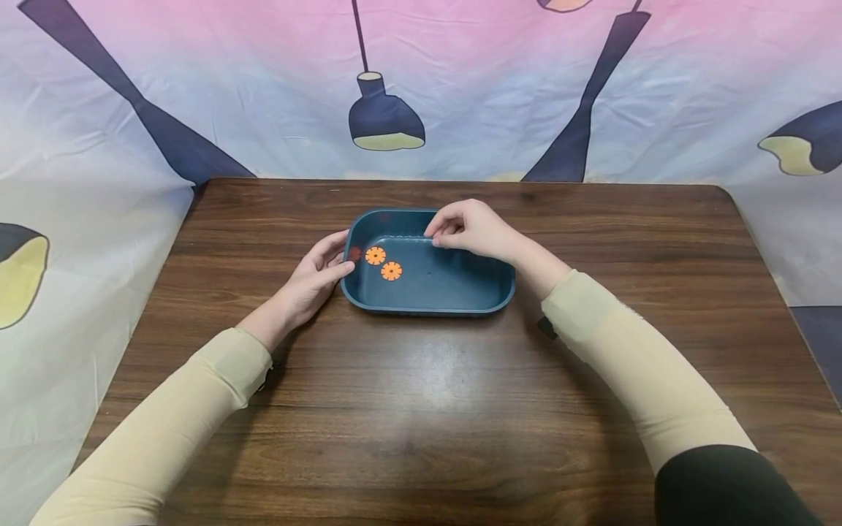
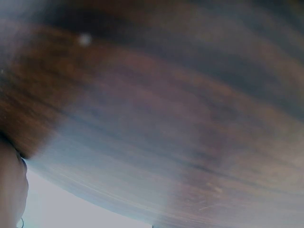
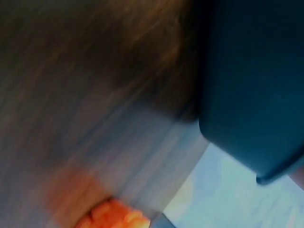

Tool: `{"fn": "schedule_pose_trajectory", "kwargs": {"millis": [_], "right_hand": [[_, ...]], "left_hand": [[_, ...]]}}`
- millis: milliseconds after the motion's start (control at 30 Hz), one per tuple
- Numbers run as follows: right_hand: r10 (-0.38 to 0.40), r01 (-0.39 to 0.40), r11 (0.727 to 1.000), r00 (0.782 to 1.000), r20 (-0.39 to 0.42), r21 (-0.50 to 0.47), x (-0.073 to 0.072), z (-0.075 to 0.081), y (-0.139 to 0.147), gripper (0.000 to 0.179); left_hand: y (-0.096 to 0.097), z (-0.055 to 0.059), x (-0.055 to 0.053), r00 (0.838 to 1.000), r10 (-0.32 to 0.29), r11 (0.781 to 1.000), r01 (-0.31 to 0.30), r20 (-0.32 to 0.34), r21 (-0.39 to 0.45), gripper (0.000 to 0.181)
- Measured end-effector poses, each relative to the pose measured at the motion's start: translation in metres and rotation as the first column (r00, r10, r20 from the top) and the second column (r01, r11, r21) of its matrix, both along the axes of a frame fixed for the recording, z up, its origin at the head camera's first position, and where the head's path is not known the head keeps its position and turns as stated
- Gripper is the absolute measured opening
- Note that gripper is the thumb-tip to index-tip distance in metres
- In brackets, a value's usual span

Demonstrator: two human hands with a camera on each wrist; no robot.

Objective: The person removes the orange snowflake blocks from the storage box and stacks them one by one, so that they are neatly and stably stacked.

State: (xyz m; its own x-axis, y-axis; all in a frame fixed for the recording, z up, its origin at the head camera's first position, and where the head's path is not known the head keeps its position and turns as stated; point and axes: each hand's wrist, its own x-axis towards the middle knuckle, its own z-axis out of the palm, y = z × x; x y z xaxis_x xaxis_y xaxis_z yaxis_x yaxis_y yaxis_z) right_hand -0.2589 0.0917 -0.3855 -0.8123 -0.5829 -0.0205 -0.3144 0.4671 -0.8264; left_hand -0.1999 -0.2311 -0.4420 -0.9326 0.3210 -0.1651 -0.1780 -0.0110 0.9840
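Note:
A dark teal plastic tray [image 1: 427, 311] with rounded corners sits on the wooden table. My left hand [image 1: 314, 281] grips its left end, thumb over the rim and fingers along the outer wall. Two orange notched discs with dark centres, one farther back [image 1: 376, 256] and one nearer [image 1: 391, 271], lie on the tray's floor toward the left. Over the tray's far side, right of the discs, my right hand [image 1: 475, 230] has its thumb and fingertips close together; whether anything is between them cannot be seen. In the right wrist view, the tray's outer wall [image 3: 251, 95] fills the right side.
Brown wood-grain table [image 1: 408, 424] extends on all sides of the tray. Behind it hangs a cloth backdrop [image 1: 460, 88] printed with lamps. A bright orange patch [image 3: 114, 216] of unclear kind shows low in the right wrist view. The left wrist view is mostly blurred tabletop [image 2: 142, 95].

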Motion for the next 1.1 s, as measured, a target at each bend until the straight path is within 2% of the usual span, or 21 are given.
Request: {"fn": "schedule_pose_trajectory", "kwargs": {"millis": [333, 900, 1100], "right_hand": [[0.049, -0.049, 0.999, 0.999, 0.01, 0.014, 0.001, -0.008, -0.027, 0.017], [0.119, -0.115, 0.982, 0.993, -0.014, 0.153, 0.002, -0.021, -0.064, 0.021], [0.132, -0.127, 0.977, 0.991, -0.015, 0.171, 0.003, -0.026, -0.07, 0.026]], "left_hand": [[-0.001, -0.002, 0.001, 1.0, -0.008, 1.0, 0.008, -0.003, 0.005, 0.059], [0.0, -0.002, -0.001, 1.0, -0.006, 1.0, 0.005, 0.006, 0.023, 0.06], [0.0, -0.001, -0.001, 1.0, -0.004, 1.0, 0.004, 0.003, 0.026, 0.06]]}}
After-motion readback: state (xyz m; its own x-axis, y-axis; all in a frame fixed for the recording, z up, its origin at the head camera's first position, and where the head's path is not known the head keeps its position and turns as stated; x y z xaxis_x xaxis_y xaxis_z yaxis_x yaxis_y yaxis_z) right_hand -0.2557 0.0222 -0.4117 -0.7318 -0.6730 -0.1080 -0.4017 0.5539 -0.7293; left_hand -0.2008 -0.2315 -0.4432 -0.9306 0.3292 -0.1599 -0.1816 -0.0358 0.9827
